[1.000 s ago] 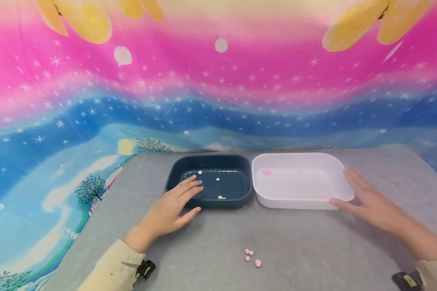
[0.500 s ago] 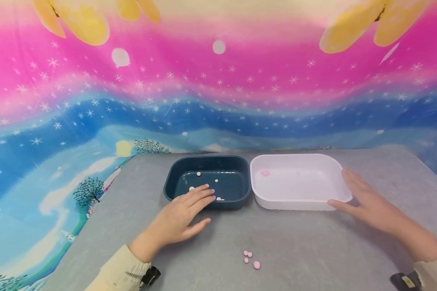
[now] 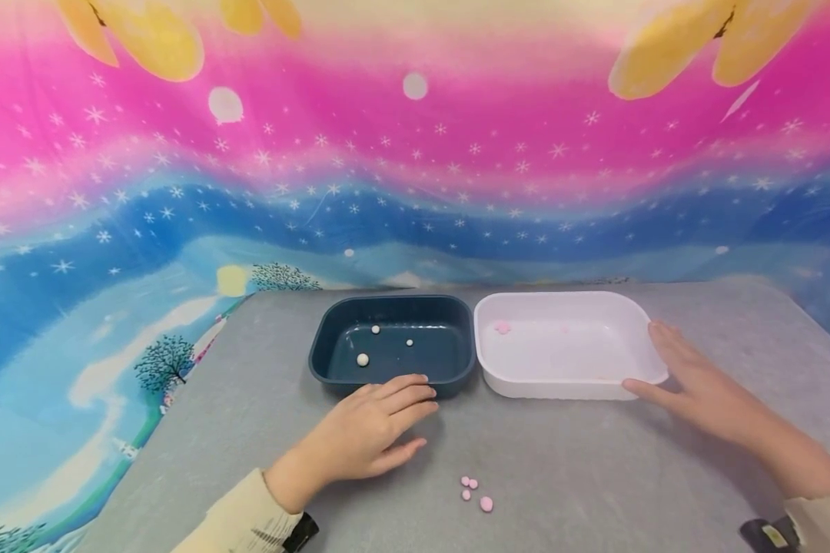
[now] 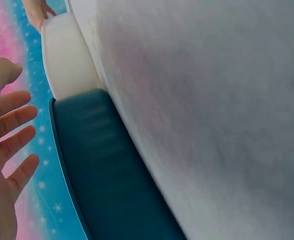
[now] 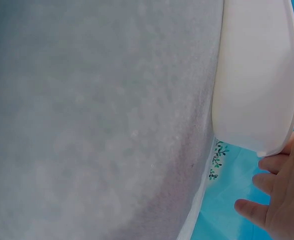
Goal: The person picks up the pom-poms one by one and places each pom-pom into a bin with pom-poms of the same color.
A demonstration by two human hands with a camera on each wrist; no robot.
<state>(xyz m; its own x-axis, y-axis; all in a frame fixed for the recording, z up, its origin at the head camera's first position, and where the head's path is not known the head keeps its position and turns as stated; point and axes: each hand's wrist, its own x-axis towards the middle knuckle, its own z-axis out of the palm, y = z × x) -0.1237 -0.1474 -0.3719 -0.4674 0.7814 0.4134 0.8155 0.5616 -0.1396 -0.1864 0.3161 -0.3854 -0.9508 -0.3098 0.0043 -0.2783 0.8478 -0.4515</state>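
My left hand (image 3: 363, 432) hovers over the front edge of a dark blue tray (image 3: 332, 307), palm down. Its fingers are extended and apart in the left wrist view, with nothing between them. Three small white balls show in the dark tray, one of them a larger white ball (image 3: 363, 359); part of the tray is hidden behind the hand. My right hand (image 3: 715, 407) touches the right end of a white tray (image 3: 567, 388), fingers straight along the side and thumb at the front rim. Inside the white tray lies a pink piece (image 3: 502, 328) near its left end.
Several pink balls (image 3: 486, 504) lie on the grey tabletop (image 3: 581, 476) in front of the trays. The two trays stand side by side, nearly touching. A colourful printed cloth (image 3: 415, 153) hangs behind the table.
My left hand has moved right and toward me, from over the dark tray's left part to its front edge, uncovering the larger white ball. The right hand has stayed at the white tray.
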